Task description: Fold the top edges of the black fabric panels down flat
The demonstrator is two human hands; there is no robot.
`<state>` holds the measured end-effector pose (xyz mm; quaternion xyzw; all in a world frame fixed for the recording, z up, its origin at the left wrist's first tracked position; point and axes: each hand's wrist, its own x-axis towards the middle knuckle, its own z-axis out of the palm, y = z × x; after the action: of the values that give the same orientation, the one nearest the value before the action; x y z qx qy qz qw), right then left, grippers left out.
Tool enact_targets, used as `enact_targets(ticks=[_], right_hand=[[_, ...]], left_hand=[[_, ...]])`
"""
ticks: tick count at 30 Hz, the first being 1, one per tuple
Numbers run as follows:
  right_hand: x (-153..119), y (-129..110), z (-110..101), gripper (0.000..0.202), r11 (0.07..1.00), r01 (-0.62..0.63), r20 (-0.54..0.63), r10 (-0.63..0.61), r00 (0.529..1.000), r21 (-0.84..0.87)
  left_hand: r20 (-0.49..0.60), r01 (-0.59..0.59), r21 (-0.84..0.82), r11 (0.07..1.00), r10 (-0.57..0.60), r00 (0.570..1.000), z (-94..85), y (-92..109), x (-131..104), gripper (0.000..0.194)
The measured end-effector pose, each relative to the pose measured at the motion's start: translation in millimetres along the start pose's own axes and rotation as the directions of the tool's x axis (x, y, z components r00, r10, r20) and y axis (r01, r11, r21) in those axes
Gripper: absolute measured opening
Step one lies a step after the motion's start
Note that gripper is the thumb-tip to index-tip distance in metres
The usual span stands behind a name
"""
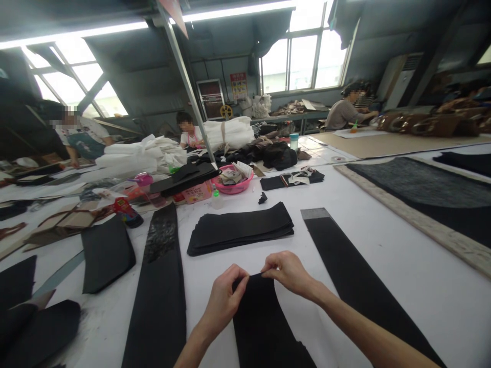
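White tabletop spreads before us; toward its near edge, our left hand and our right hand pinch a black strip by its far end; a black stack lies just beyond.

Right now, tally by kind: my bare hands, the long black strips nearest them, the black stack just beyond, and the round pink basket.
Hands: 2 (left hand, right hand)
Long black strips, as visible: 3 (left strip, held strip, right strip)
Black stack: 1
Pink basket: 1
Total: 7
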<state>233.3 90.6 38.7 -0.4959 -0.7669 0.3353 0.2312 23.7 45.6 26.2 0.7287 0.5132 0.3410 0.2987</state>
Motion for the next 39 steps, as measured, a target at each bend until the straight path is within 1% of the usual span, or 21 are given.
enact_targets(ticks=[3, 7, 9, 12, 14, 16, 17, 19, 20, 22, 23, 25, 27, 29, 30, 32, 33, 34, 37, 38, 39], right_hand=[[1, -1, -3, 0.007, 1.000, -0.023, 0.019, 0.023, 1.000, 0.018], [-1, -11, -5, 0.008, 0.997, 0.083, 0.100, -0.082, 0.992, 0.002], [-4, -18, -5, 0.011, 0.993, 0.112, 0.085, -0.108, 0.990, -0.044], [-10, -24, -5, 0.012, 0.989, 0.124, 0.057, -0.119, 0.991, -0.084], [-13, -25, -6, 0.010, 0.986, 0.126, 0.036, -0.123, 0.992, -0.108], [-15, -24, -8, 0.010, 0.989, 0.090, 0.026, -0.088, 0.996, -0.119], [-15, -23, -10, 0.011, 0.992, 0.066, 0.033, -0.062, 0.997, -0.108], [-15, -21, -12, 0.009, 0.999, 0.048, 0.101, -0.045, 0.994, -0.024], [-14, -20, -13, 0.009, 0.997, 0.059, 0.152, -0.065, 0.986, 0.041], [-14, -19, -14, 0.014, 0.985, 0.090, 0.238, -0.124, 0.963, 0.149], [-15, -19, -15, 0.016, 0.981, 0.102, 0.258, -0.143, 0.955, 0.168], [-17, -20, -15, 0.016, 0.984, 0.116, 0.254, -0.148, 0.956, 0.139], [-19, -23, -17, 0.017, 0.987, 0.128, 0.228, -0.146, 0.963, 0.094], [-20, -29, -22, 0.018, 0.986, 0.141, 0.207, -0.156, 0.966, 0.087], [-19, -34, -27, 0.019, 0.985, 0.148, 0.188, -0.163, 0.969, 0.091], [-15, -45, -40, 0.020, 0.982, 0.163, 0.128, -0.175, 0.976, 0.097], [-12, -52, -50, 0.020, 0.980, 0.171, 0.089, -0.180, 0.980, 0.097], [-9, -59, -61, 0.019, 0.979, 0.181, 0.048, -0.186, 0.981, 0.094], [-4, -85, -99, 0.018, 0.967, 0.233, -0.078, -0.226, 0.971, 0.099], [-5, -94, -111, 0.018, 0.960, 0.256, -0.122, -0.242, 0.962, 0.110], [-6, -103, -123, 0.019, 0.953, 0.274, -0.166, -0.252, 0.953, 0.127]], left_hand=[[-0.005, -0.012, 0.024, 1.000, 0.012, 1.000, -0.2, 4, -1, 0.023], [0.000, -0.034, 0.027, 0.999, 0.034, 0.999, 4.4, 9, 0, 0.022], [-0.028, -0.019, 0.009, 1.000, 0.020, 0.999, 5.9, 8, 0, 0.023], [-0.064, 0.069, -0.052, 0.996, -0.073, 0.995, 3.6, 4, -2, 0.027], [-0.041, 0.104, -0.088, 0.991, -0.108, 0.993, -0.2, 0, -6, 0.030], [-0.014, 0.087, -0.092, 0.992, -0.089, 0.996, -4.1, 0, -10, 0.030], [-0.008, 0.067, -0.084, 0.994, -0.068, 0.998, -5.8, 1, -11, 0.030], [-0.002, 0.037, -0.072, 0.997, -0.037, 0.999, -9.0, 6, -12, 0.029], [0.000, 0.026, -0.075, 0.997, -0.026, 1.000, -10.4, 9, -12, 0.029], [0.008, 0.007, -0.092, 0.996, -0.006, 1.000, -13.1, 16, -10, 0.027], [0.013, -0.002, -0.104, 0.995, 0.004, 1.000, -14.3, 19, -10, 0.027], [0.020, -0.010, -0.127, 0.992, 0.013, 1.000, -15.7, 23, -8, 0.026], [0.033, 0.031, -0.190, 0.981, -0.025, 0.999, -15.1, 22, -8, 0.026], [0.096, 0.104, -0.363, 0.926, -0.074, 0.993, -12.3, 18, -8, 0.022], [0.143, 0.139, -0.475, 0.869, -0.080, 0.987, -10.1, 15, -9, 0.025], [0.238, 0.200, -0.654, 0.730, -0.053, 0.970, -5.0, 11, -12, 0.044], [0.288, 0.240, -0.696, 0.677, -0.043, 0.957, -2.5, 9, -14, 0.052], [0.342, 0.290, -0.706, 0.645, -0.048, 0.938, -0.4, 7, -17, 0.054], [0.485, 0.439, -0.647, 0.623, -0.108, 0.868, 1.4, 4, -24, 0.046], [0.506, 0.463, -0.627, 0.626, -0.124, 0.853, 0.3, 3, -26, 0.046], [0.512, 0.470, -0.614, 0.634, -0.133, 0.849, -1.6, 1, -26, 0.047]])
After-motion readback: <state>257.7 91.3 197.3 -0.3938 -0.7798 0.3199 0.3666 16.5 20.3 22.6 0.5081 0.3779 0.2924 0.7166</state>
